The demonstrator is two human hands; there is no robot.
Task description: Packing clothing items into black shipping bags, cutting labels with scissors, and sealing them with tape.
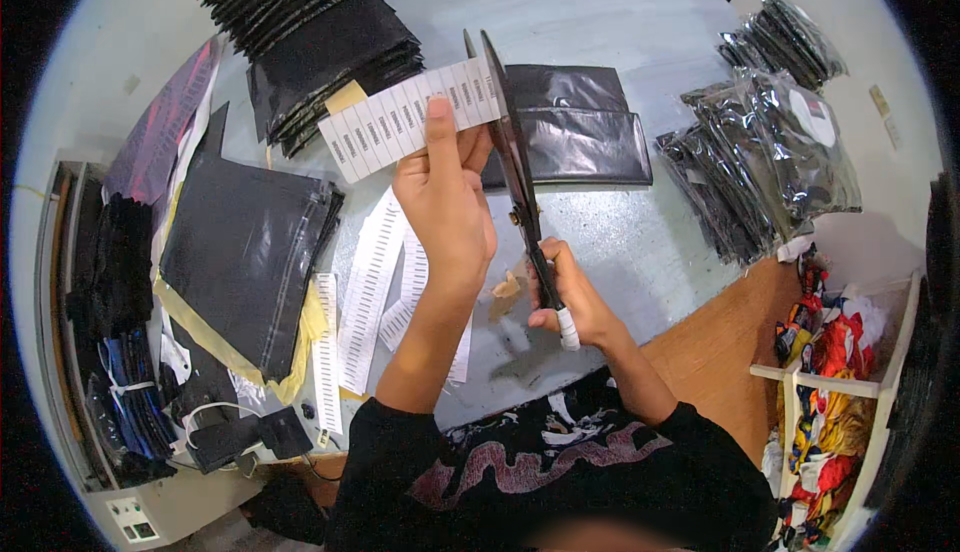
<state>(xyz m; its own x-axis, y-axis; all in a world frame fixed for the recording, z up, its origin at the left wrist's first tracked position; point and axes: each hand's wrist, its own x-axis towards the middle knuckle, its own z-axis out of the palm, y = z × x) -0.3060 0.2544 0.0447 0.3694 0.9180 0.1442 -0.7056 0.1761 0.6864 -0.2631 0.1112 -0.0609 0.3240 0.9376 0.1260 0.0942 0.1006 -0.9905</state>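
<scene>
Between the thumb and fingers of my left hand point(447, 192) is a white strip of printed labels point(375, 132), held up over the table. My right hand point(577, 297) grips large black scissors point(520, 177) by their handles, one of which is wrapped in white. The scissor blades point away from me and stand slightly apart, with the right end of the label strip at them. Whether the blades touch the paper I cannot tell. Beneath, a black plastic bag point(590, 147) lies flat on the table, partly covered by the scissors and my left hand.
Long white label sheets point(365, 297) lie beside my left forearm. Black bags are piled at the far left point(340, 52) and near left point(240, 252). Clear-wrapped black packets point(765, 152) sit at the right. A shelf of colourful yarn point(835, 382) stands lower right; a black adapter point(285, 432) lies lower left.
</scene>
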